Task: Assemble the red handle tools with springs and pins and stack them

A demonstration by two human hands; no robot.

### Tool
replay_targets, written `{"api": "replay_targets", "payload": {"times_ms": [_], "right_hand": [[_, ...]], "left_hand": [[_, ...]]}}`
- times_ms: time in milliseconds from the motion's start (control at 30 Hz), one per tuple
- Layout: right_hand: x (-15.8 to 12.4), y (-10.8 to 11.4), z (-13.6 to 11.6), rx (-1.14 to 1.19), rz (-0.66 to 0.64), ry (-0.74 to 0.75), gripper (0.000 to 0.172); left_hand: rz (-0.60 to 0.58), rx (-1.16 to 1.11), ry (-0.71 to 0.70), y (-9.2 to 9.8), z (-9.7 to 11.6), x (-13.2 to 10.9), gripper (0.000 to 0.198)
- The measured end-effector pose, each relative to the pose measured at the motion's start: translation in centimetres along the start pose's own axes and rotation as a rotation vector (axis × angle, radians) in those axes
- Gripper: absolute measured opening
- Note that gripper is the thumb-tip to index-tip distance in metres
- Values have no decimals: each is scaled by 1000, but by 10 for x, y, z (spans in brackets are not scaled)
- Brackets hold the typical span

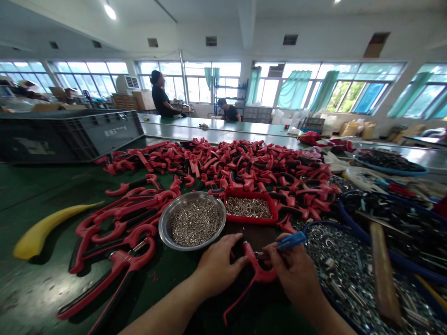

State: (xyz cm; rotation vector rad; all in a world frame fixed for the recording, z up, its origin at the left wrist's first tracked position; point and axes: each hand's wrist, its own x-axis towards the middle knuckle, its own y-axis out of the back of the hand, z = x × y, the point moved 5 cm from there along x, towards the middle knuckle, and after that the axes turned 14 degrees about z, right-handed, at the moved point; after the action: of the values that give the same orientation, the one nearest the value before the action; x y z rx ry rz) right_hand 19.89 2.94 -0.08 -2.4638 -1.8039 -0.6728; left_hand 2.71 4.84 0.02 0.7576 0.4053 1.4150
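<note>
Green workbench (pixel 28 195) heaped with red tool grips (pixel 223 167) — our left hand (pixel 220 265) closes on a red-gripped handle (pixel 256 274) at 6 o'clock, while our right hand (pixel 293 274) pinches a blue-handled screwdriver (pixel 291 241) at its head; a steel bowl (pixel 166 228) sits at 11 o'clock.

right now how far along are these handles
Looks done: the red-and-black handles beside the steel bowl. In hand: one red handle, held by the left hand, with a blue-handled tool in the right hand at it. Left: the big heap and the pins.
</note>
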Motion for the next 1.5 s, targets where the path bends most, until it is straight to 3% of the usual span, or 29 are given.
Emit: {"api": "replay_targets", "payload": {"times_ms": [200, 400, 467, 533, 600, 733, 833, 967, 1167, 1333, 1433, 1500], "right_hand": [[-2, 0, -2, 18, 12, 6, 22], [-10, -6, -18, -211, 61, 210, 16], [-8, -7, -14, -107, 73, 72, 20], [-7, -7, -5, 79, 74, -176, 25], [-10, -11, 0, 245, 8, -366, 28], [-18, -18, -4, 376, -221, -465, 36], [-9, -4, -4, 263, -137, -349, 34], [15, 17, -13, 20, 50, -64, 28], [62, 8, -45, -390, 163, 262, 19], [116, -12, -28, -671, 198, 228, 17], [139, -22, -10, -833, 89, 175, 17], [144, -27, -7, -921, 7, 146, 20]], "left_hand": [[1, 7, -6, 1, 1, -1, 54], [-1, -15, -7, 0, 1, -2, 54], [8, -36, -22, 0, -1, -1, 50], [21, -56, -39, -1, -2, 0, 44], [24, -70, -41, -2, -4, 1, 42], [28, -110, -16, -3, -5, 2, 43], [34, -134, -9, -2, -6, 1, 43], [46, -134, -28, -3, -8, 1, 42], [93, -49, -42, 5, -1, -2, 44], [241, 133, -144, 46, 16, 0, 23], [90, 207, -156, 54, 16, 1, 32], [-61, 190, -284, 51, 20, -2, 23]]}}
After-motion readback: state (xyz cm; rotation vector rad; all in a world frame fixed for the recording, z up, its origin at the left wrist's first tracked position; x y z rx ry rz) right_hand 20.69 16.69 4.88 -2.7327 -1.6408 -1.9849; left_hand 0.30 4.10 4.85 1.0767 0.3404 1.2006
